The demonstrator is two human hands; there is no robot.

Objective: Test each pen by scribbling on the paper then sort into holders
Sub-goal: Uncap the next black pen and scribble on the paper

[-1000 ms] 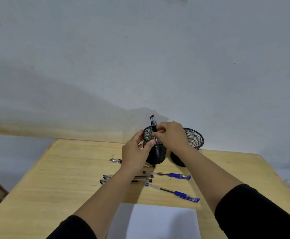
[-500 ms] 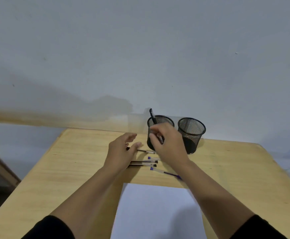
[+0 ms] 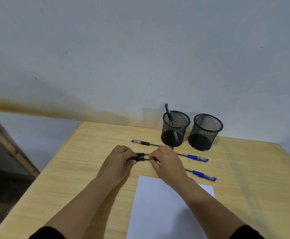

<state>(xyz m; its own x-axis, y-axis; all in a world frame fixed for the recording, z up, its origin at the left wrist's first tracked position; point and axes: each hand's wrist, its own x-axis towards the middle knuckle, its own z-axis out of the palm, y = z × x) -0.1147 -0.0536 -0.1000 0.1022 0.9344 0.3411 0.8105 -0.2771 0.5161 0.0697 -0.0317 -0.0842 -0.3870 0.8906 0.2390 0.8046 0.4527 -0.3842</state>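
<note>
On the worktop (image 3: 244, 178), the paper (image 3: 158, 213) lies just below my hands. One pen already stands in the left holder (image 3: 175, 129). My left hand (image 3: 118, 161) and right hand (image 3: 168, 163) curl their fingers around a black pen (image 3: 143, 159). I should pull the cap straight off without nudging its neighbour.

The hands (image 3: 146, 163) cover the ends of two black pens (image 3: 141, 156), so the grip is unclear. The paper (image 3: 158, 213) and tabletop (image 3: 71, 187) run off the bottom edge.
</note>
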